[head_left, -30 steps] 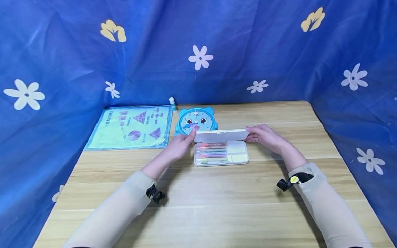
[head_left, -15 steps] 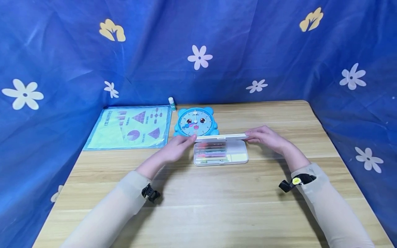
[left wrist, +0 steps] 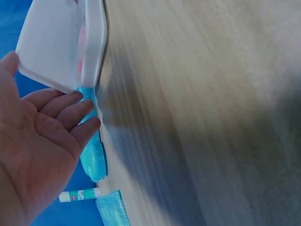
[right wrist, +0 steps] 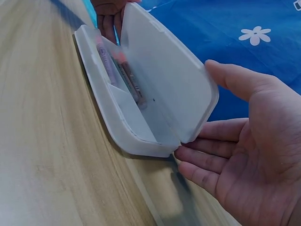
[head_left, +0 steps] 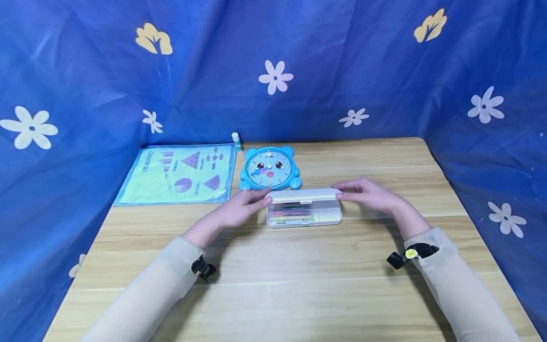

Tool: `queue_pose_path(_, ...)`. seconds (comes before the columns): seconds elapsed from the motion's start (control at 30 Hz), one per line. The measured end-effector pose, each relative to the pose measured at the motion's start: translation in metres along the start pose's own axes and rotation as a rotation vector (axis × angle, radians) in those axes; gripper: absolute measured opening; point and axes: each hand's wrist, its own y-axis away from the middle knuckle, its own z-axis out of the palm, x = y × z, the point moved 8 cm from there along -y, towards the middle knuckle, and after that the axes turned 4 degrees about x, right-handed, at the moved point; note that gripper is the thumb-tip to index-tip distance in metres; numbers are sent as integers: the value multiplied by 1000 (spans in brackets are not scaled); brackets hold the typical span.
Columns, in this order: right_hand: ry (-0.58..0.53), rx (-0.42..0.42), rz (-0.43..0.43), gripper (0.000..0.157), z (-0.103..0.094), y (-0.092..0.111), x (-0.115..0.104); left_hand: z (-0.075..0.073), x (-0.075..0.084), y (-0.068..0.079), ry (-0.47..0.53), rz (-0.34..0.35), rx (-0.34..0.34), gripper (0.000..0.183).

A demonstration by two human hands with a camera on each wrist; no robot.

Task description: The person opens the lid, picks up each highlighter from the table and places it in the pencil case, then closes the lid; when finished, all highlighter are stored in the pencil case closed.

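Note:
A white pencil case (head_left: 304, 217) sits on the table with its lid (head_left: 303, 194) partly lowered over the tray. Several coloured pens (right wrist: 129, 80) lie in one compartment; a divider parts it from the near end. My left hand (head_left: 235, 210) holds the lid's left end, its thumb on the lid's free corner and its fingers by the hinge side in the left wrist view. At the other end, my right hand (head_left: 369, 194) grips the lid, thumb (right wrist: 230, 77) on the free edge and fingers (right wrist: 211, 155) near the hinge.
Just behind the case lies a blue toy clock (head_left: 270, 167) with a cartoon face. A glue stick (head_left: 237, 142) stands to its left, beside a blue-edged zip pouch (head_left: 179, 175) holding a chart sheet. Blue flowered cloth (head_left: 316, 42) surrounds the table (head_left: 299, 294).
The lid has swung forward and down, from nearly upright to partly over the tray. Both hands have come down with it, keeping to the lid's ends.

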Motion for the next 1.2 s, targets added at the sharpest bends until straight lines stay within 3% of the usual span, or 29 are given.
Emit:
queue_pose_path(0.33,60,-14,-85,68,9,5,-5,6,0,8,-37,-17,-37,86)
queue_pose_path(0.53,210,60,-121,77,9,8,-9,10,-4,9,-52,-29,-36,96)
queue_pose_path(0.73,308,106,-152,86,16,11,-13,14,0,11,-131,16,-4,99)
queue_pose_path(1.2,343,132,-113,92,26,15,-10,22,7,14,-191,45,32,96)
